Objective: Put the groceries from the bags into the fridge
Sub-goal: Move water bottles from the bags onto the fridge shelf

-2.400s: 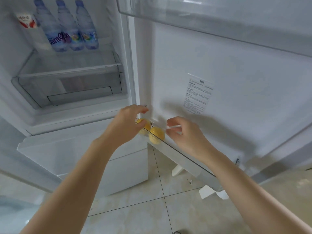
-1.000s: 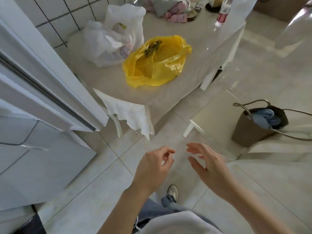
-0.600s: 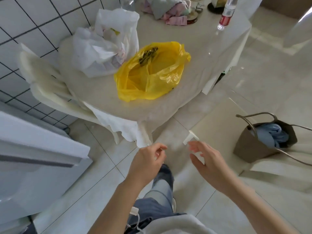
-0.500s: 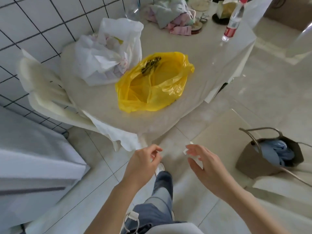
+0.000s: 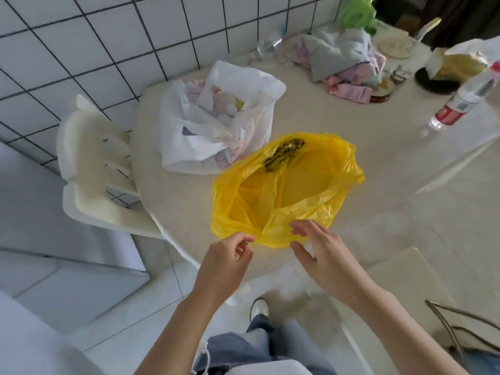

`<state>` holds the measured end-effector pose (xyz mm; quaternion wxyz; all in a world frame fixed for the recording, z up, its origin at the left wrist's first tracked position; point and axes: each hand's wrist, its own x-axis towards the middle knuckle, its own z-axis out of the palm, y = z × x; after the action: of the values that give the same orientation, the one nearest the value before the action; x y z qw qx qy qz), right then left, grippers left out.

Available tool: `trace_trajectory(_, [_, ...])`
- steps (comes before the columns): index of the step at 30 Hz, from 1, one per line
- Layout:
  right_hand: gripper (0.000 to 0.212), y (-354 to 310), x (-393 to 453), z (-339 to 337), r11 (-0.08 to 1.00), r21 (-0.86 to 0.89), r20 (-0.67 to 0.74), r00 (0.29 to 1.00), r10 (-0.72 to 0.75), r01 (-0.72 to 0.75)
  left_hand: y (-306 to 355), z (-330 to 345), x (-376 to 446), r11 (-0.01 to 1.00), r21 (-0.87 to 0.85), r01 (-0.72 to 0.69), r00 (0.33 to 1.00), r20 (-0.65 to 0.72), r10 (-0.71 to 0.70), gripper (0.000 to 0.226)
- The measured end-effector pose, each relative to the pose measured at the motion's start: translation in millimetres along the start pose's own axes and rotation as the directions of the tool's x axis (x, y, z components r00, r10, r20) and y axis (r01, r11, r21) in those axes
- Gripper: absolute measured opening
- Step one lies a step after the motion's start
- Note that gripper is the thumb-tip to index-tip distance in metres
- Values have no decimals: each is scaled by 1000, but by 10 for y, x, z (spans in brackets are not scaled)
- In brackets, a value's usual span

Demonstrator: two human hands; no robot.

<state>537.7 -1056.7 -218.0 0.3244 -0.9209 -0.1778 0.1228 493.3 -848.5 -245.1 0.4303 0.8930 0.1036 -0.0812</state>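
A yellow plastic bag point(image 5: 286, 185) lies open on the round table point(image 5: 324, 117), near its front edge, and its inside looks mostly flat. Behind it to the left sits a white plastic bag point(image 5: 211, 123) with pale items inside. My left hand point(image 5: 227, 263) hovers at the yellow bag's near left rim, fingers loosely curled, holding nothing. My right hand point(image 5: 322, 253) is spread open at the bag's near right rim, fingertips just over the plastic. The fridge point(image 5: 40, 253) shows only as white panels at the lower left.
A white plastic chair point(image 5: 94, 169) stands left of the table against the tiled wall. A water bottle point(image 5: 465, 101), a heap of cloths point(image 5: 343, 58) and a dark plate with food point(image 5: 446, 74) occupy the table's far side. A metal chair frame point(image 5: 460, 336) is at lower right.
I have turned from the fridge door, where two yellow fruits sat on the shelf, to the table. Both empty hands have moved forward up to the yellow bag's near rim.
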Motion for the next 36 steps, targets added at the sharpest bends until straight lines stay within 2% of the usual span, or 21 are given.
trace_trajectory(6, [34, 159, 826, -201, 998, -18, 127, 990, -65, 68, 64, -59, 535, 998, -33, 48, 991, -127, -52, 19])
trace_trajectory(13, [33, 394, 1736, -562, 973, -52, 192, 959, -210, 223, 364, -40, 1283, 992, 20, 122, 965, -238, -114, 19])
trace_trajectory(19, [31, 513, 2545, -921, 915, -117, 231, 907, -353, 386, 687, -125, 1891, 970, 191, 151, 950, -300, -89, 22])
trace_trajectory(24, [31, 402, 3087, -958, 867, -123, 295, 852, -433, 483, 829, -265, 2179, 907, 411, 94, 969, -247, 11, 22])
trace_trajectory(26, [31, 376, 3272, -894, 793, -202, 314, 805, -504, 575, 841, -316, 2275, 861, 506, 54, 979, -196, 54, 26])
trace_trajectory(27, [30, 371, 3354, -851, 730, -258, 329, 769, -549, 632, 846, -336, 2318, 876, 476, 75, 981, -195, 21, 29])
trace_trajectory(29, [29, 363, 3494, -763, 608, -339, 368, 696, -617, 718, 874, -376, 2428, 920, 358, 160, 957, -284, -56, 34])
trace_trajectory(32, [31, 359, 3695, -651, 483, -415, 392, 630, -671, 771, 876, -401, 2621, 941, 279, 193, 911, -406, -67, 43])
trace_trajectory(36, [32, 376, 3989, -578, 380, -501, 381, 592, -710, 778, 797, -360, 2947, 964, 258, 64, 901, -430, 55, 62])
